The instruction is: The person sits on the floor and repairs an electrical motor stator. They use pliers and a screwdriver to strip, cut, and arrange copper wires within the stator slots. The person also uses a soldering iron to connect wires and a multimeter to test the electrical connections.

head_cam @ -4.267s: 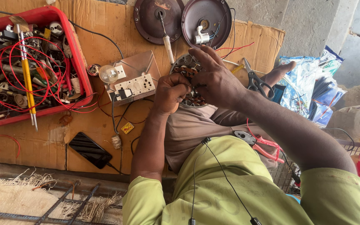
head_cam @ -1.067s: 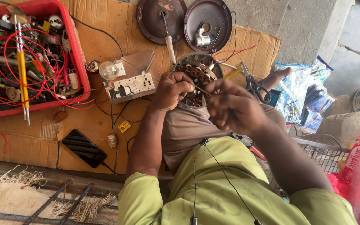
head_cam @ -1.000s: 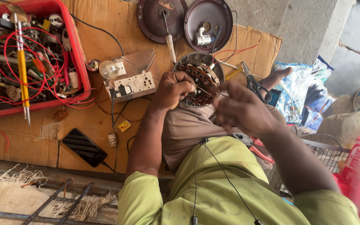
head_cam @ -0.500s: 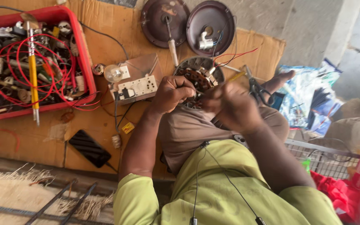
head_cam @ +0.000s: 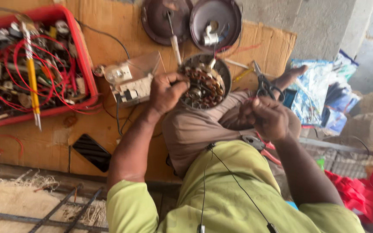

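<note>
Right now the left hand [head_cam: 165, 91] grips the rim of the fan motor stator [head_cam: 204, 82], copper windings showing, propped on the person's knee at about twelve o'clock from the chest. At four o'clock from it, the right hand [head_cam: 269, 118] is closed, pinching what looks like a thin red wire [head_cam: 250, 99]. Seemingly a winding or lead is being worked; the next move would need steady tension. Scissors [head_cam: 264, 84] lie just beyond.

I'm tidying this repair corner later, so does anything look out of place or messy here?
Yes. The red crate is a jumble: red wire loops over its tools and trails over the rim onto the cardboard. The motor held by the left hand is open, its copper windings bare, with two covers set aside.
</note>
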